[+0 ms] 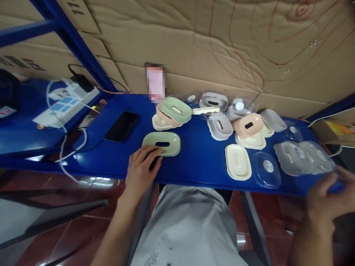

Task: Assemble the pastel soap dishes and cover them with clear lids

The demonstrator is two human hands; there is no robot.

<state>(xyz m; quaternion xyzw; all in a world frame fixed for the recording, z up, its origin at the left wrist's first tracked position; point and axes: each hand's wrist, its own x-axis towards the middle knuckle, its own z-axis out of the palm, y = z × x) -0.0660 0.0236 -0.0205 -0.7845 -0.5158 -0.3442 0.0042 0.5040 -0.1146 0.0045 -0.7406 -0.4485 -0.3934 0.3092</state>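
Observation:
My left hand (142, 168) grips the near edge of a pale green oval soap dish (175, 143), its fingertips beside the dark slot in the middle. The dish rests on the blue shelf board, left of the other parts. At the far right my right hand (328, 194) is smeared by motion, close to two overlapping translucent covers (294, 158) with round stickers. Whether its fingers hold anything is hidden by the blur. Between my hands lie a cream oval tray (238, 162) and a clear lid (266, 170) with a round label.
Behind the green dish stands a stack topped by another green dish (176, 109). Grey dishes (220, 126), a peach dish (249, 125) and clear lids crowd the back right. A black phone (122, 126), cables and a white power strip (66, 103) lie left. Cardboard (194, 44) walls the back.

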